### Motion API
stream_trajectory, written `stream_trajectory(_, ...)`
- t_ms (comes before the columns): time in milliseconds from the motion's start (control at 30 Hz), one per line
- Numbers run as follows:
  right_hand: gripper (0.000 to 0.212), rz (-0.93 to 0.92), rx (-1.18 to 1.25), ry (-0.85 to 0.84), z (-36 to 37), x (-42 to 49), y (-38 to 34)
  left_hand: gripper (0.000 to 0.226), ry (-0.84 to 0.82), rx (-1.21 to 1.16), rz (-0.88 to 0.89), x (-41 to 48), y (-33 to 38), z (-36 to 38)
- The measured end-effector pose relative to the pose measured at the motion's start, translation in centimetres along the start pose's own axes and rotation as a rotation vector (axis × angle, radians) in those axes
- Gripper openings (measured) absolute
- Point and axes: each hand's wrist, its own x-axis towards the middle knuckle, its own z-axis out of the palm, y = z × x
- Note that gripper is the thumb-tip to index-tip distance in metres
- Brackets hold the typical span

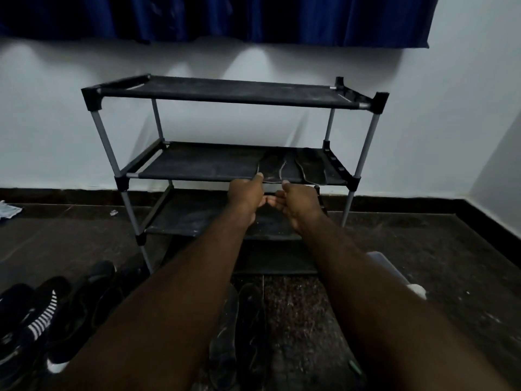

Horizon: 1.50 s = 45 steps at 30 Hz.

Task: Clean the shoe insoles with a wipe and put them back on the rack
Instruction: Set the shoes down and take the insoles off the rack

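Observation:
A black three-shelf shoe rack stands against the white wall. Two dark insoles lie side by side on the right of its middle shelf. My left hand and my right hand both hold the near end of the left insole at the shelf's front edge, thumbs on top and fingers curled underneath. The right insole lies untouched beside it. Two more dark insoles lie on the floor between my forearms. Something small and white, perhaps a wipe, shows by my right forearm.
Several dark shoes and a striped sock crowd the floor at the lower left. A pale lidded container sits on the floor behind my right arm. A blue curtain hangs above. The floor is dark, and a wall corner stands at the right.

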Motion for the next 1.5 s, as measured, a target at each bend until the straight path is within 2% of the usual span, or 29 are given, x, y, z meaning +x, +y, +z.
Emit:
stream_trajectory(100,0.020,0.011,0.004,0.035,0.9,1.2,-0.5,0.018,0.002,-0.025,-0.034,1.0,0.4,0.0)
stream_trajectory(167,0.016,0.011,-0.044,0.032,1.0,2.1,-0.6,0.016,-0.021,-0.035,-0.046,1.3,0.6,0.0)
stream_trajectory(300,0.035,0.001,-0.161,0.021,0.8,2.2,-1.0,0.003,-0.067,-0.045,-0.060,0.7,1.3,-0.3)
stream_trajectory(567,0.018,-0.064,-0.155,0.005,-2.3,-5.6,0.1,0.005,-0.183,-0.111,-0.084,-7.2,-0.6,-2.6)
stream_trajectory(800,0.019,-0.106,-0.185,0.013,-6.6,-13.9,3.8,0.007,-0.238,-0.170,-0.131,-14.9,-5.4,-5.1)
stream_trajectory(1067,0.021,0.084,-0.263,0.064,-10.5,-17.3,11.5,0.009,-0.238,0.056,-0.245,-17.5,-14.1,-8.1)
stream_trajectory(1167,0.025,0.184,-0.287,0.124,-12.4,-16.5,14.7,0.020,-0.215,0.165,-0.331,-17.3,-17.6,-7.7)
stream_trajectory(1267,0.017,0.273,-0.271,0.184,-14.2,-15.3,17.4,0.026,-0.169,0.230,-0.432,-16.7,-21.0,-6.3)
stream_trajectory(1333,0.024,0.306,-0.290,0.218,-15.6,-14.5,19.1,0.027,-0.142,0.255,-0.493,-16.3,-23.0,-5.6)
stream_trajectory(1500,0.020,0.337,-0.534,0.233,-17.7,-12.1,22.6,0.015,-0.078,0.361,-0.561,-16.3,-26.8,-5.0)
